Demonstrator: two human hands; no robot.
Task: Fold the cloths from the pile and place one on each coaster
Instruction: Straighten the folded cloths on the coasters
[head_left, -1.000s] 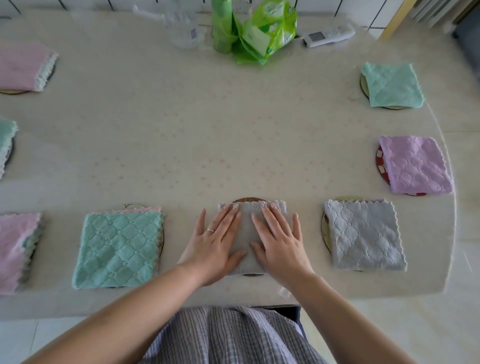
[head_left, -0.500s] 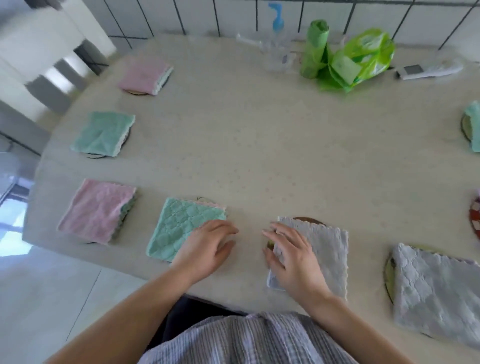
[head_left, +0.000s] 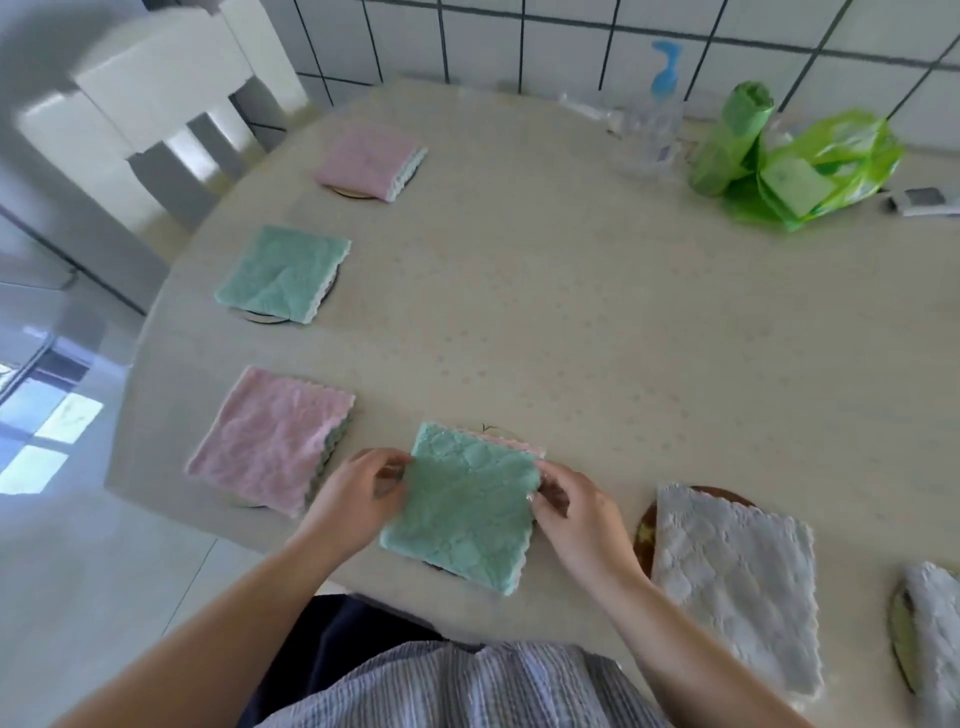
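Observation:
A folded green cloth (head_left: 462, 506) lies on a coaster near the table's front edge. My left hand (head_left: 358, 493) pinches its left edge and my right hand (head_left: 571, 504) pinches its right edge. To the right, a folded grey cloth (head_left: 732, 577) covers a brown coaster (head_left: 644, 530). Another grey cloth (head_left: 935, 618) sits on a coaster at the far right. To the left lie a pink cloth (head_left: 270, 441), a green cloth (head_left: 283, 273) and a far pink cloth (head_left: 371, 161), each on a coaster.
The beige table (head_left: 571, 312) holds a green plastic bag (head_left: 810, 171), a green roll (head_left: 732, 135), a clear pump bottle (head_left: 654, 119) and a remote (head_left: 924, 200) by the tiled wall. A white chair (head_left: 156, 104) stands at the left.
Both hands left the grey cloth and moved left onto the green cloth, taking hold of its two side edges. The view has swung left.

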